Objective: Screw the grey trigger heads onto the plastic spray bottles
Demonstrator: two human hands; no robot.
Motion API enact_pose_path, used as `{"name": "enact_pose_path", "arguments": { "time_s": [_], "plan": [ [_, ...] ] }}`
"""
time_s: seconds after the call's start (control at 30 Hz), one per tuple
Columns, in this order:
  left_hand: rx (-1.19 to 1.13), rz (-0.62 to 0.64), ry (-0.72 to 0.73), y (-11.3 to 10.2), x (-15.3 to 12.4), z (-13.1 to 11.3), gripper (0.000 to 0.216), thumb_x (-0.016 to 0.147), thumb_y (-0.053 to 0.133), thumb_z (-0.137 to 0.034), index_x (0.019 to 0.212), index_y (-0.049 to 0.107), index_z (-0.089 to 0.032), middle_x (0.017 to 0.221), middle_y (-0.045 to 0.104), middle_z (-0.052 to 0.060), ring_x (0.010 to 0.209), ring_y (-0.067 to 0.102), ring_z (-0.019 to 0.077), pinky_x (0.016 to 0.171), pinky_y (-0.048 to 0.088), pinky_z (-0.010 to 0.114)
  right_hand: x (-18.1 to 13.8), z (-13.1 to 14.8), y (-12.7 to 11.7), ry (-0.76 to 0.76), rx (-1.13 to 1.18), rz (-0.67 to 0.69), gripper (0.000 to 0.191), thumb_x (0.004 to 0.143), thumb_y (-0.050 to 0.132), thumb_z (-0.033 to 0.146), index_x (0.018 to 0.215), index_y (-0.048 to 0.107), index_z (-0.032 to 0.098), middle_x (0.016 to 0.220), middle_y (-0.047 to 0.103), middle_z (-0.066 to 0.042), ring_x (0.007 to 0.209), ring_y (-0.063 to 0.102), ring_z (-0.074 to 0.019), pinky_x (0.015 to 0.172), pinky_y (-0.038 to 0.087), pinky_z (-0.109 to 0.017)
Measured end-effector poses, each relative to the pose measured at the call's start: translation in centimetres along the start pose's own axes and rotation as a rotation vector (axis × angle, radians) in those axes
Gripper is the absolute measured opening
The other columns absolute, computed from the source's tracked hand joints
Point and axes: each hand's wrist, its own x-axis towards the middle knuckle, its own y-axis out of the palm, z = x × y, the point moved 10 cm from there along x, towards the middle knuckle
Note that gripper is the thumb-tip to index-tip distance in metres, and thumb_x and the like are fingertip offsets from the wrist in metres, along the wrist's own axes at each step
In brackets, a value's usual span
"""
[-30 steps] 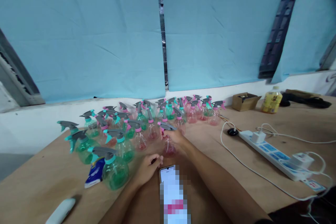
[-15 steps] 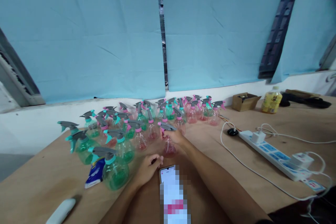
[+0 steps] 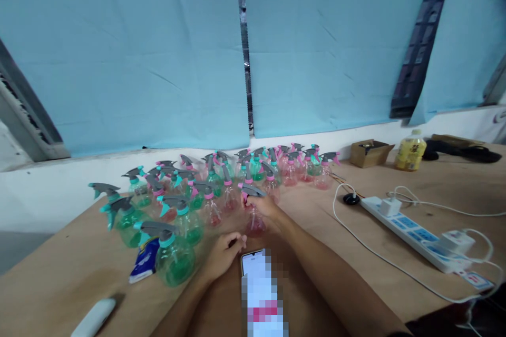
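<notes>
The right hand (image 3: 264, 204) is stretched out over the desk (image 3: 312, 205) and grips the grey spray head of a pink bottle (image 3: 255, 225), with the fingers wrapped over its top and neck. That bottle stands upright about midway between the left and right edges, closer to the far edge than the near one. It is at the front of a crowd of bottles (image 3: 213, 179), pink and green with grey triggers, which runs back to the far edge and spreads toward the far left corner. The left hand (image 3: 224, 255) lies lower down, near the pink bottle but apart from it. Its fingers are curled in, and I cannot tell whether they close on anything. Its thumb side is just beside the top left corner of a phone (image 3: 253, 262), which lies flat toward the near edge between the two forearms, its screen blurred out. Just left of the left hand stands a large green bottle (image 3: 175, 260), with a blue packet (image 3: 142, 266) lying against its left side. A white oblong thing (image 3: 94, 317) lies near the near left corner. Toward the right edge a white power strip (image 3: 411, 233) lies at a slant with plugs in it and white cables looping around it. At the far right corner sit an open box (image 3: 369, 152) and a yellow bottle (image 3: 410, 151), near each other. Blue curtains (image 3: 138, 63) hang behind the far edge.
</notes>
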Motion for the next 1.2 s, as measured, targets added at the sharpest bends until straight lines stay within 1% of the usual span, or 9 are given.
{"name": "enact_pose_path", "arguments": {
  "time_s": [0.13, 0.23, 0.37, 0.5, 0.67, 0.77, 0.83, 1.03, 1.2],
  "plan": [
    [0.003, -0.018, 0.005, -0.1, 0.0, 0.1, 0.049, 0.091, 0.041, -0.056, 0.069, 0.061, -0.017, 0.063, 0.057, -0.002, 0.065, 0.053, 0.0150, 0.064, 0.037, 0.025, -0.1, -1.3, -0.7, 0.026, -0.065, -0.059, 0.017, 0.066, 0.056, 0.019, 0.076, 0.070, 0.021, 0.069, 0.065, 0.001, 0.067, 0.058, -0.0153, 0.065, 0.049, -0.026],
    [-0.001, -0.025, 0.009, -0.1, -0.1, 0.2, 0.049, 0.091, 0.041, -0.056, 0.068, 0.061, -0.018, 0.062, 0.057, -0.002, 0.064, 0.052, 0.0148, 0.064, 0.037, 0.025, -0.4, -1.9, -1.6, 0.016, -0.143, -0.128, 0.014, 0.069, 0.058, 0.019, 0.077, 0.069, 0.021, 0.069, 0.065, 0.001, 0.068, 0.059, -0.0157, 0.066, 0.049, -0.027],
    [-0.001, -0.023, 0.008, -0.2, -0.1, 0.2, 0.048, 0.091, 0.041, -0.056, 0.070, 0.061, -0.017, 0.064, 0.058, -0.001, 0.066, 0.053, 0.0151, 0.064, 0.037, 0.024, -1.1, -1.0, -2.5, -0.064, -0.225, -0.117, 0.012, 0.074, 0.056, 0.019, 0.076, 0.067, 0.020, 0.070, 0.064, 0.000, 0.068, 0.060, -0.0161, 0.070, 0.050, -0.030],
    [0.011, -0.022, -0.005, -0.2, -0.1, 0.3, 0.048, 0.091, 0.041, -0.056, 0.070, 0.061, -0.018, 0.066, 0.059, -0.001, 0.066, 0.054, 0.0156, 0.066, 0.038, 0.025, -3.5, 1.6, -6.3, -0.176, -0.286, -0.282, 0.022, 0.077, 0.056, 0.020, 0.097, 0.064, 0.020, 0.078, 0.065, -0.001, 0.073, 0.061, -0.0167, 0.074, 0.049, -0.031],
    [0.008, -0.022, -0.006, -0.3, -0.1, 0.3, 0.046, 0.092, 0.043, -0.054, 0.070, 0.061, -0.018, 0.066, 0.059, -0.001, 0.067, 0.055, 0.0158, 0.066, 0.039, 0.025, -7.6, 4.1, -12.3, -0.258, -0.439, -0.496, 0.045, 0.077, 0.053, 0.019, 0.121, 0.046, 0.022, 0.091, 0.064, -0.003, 0.075, 0.060, -0.0173, 0.071, 0.047, -0.030],
    [0.014, -0.025, -0.011, -0.3, -0.1, 0.2, 0.045, 0.092, 0.043, -0.053, 0.070, 0.061, -0.018, 0.066, 0.059, -0.001, 0.067, 0.055, 0.0160, 0.066, 0.038, 0.025, -8.7, 4.1, -15.1, -0.194, -0.678, -0.533, 0.023, 0.076, 0.051, 0.018, 0.099, 0.051, 0.022, 0.083, 0.060, -0.002, 0.072, 0.055, -0.0173, 0.069, 0.044, -0.030],
    [0.018, -0.031, -0.010, -0.4, -0.2, 0.1, 0.045, 0.092, 0.043, -0.053, 0.070, 0.062, -0.017, 0.066, 0.059, -0.001, 0.067, 0.055, 0.0158, 0.065, 0.038, 0.025, -9.0, 4.2, -16.4, -0.192, -0.779, -0.564, 0.017, 0.077, 0.051, 0.020, 0.093, 0.051, 0.021, 0.080, 0.058, -0.001, 0.072, 0.054, -0.0182, 0.070, 0.043, -0.031],
    [0.023, -0.037, -0.004, -0.4, -0.2, -0.1, 0.047, 0.092, 0.042, -0.053, 0.070, 0.062, -0.017, 0.064, 0.058, -0.001, 0.065, 0.055, 0.0157, 0.064, 0.038, 0.024, -9.1, 4.3, -17.1, -0.269, -0.992, -0.629, 0.026, 0.085, 0.049, 0.032, 0.107, 0.050, 0.018, 0.097, 0.055, -0.008, 0.093, 0.053, -0.0254, 0.084, 0.043, -0.040],
    [0.035, -0.041, -0.005, -0.4, -0.2, -0.2, 0.048, 0.091, 0.040, -0.056, 0.070, 0.062, -0.018, 0.065, 0.059, -0.001, 0.067, 0.055, 0.0165, 0.065, 0.039, 0.025, -9.8, 4.0, -17.6, -0.214, -1.217, -0.793, 0.046, 0.087, 0.048, 0.040, 0.121, 0.046, 0.011, 0.113, 0.049, -0.019, 0.111, 0.044, -0.0351, 0.093, 0.037, -0.054]
  ]
}}
